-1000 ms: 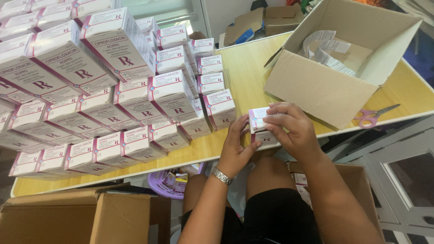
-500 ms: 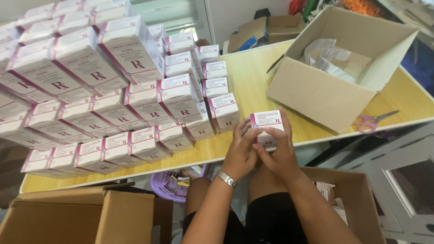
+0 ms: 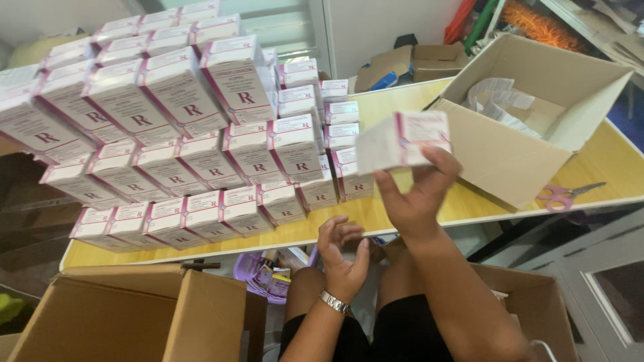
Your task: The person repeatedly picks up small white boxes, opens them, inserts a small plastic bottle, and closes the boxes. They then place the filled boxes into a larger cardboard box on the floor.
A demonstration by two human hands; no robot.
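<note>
My right hand (image 3: 417,194) holds up a small white carton with a magenta edge (image 3: 401,141), raised above the front edge of the yellow table (image 3: 376,214). The carton is just right of the big stack of like white-and-magenta cartons (image 3: 188,134) that covers the table's left half. My left hand (image 3: 342,255), with a metal watch on the wrist, hangs lower over my lap, fingers curled loosely and holding nothing.
An open cardboard box (image 3: 537,121) with folded paper leaflets stands on the table's right. Pink scissors (image 3: 563,196) lie near its front edge. Cardboard boxes sit on the floor at lower left (image 3: 127,315) and lower right (image 3: 537,302). A purple basket (image 3: 268,278) rests under the table.
Both hands held the carton near the table edge before. Now the left hand has let go and dropped toward my lap, while the right hand has lifted the carton higher.
</note>
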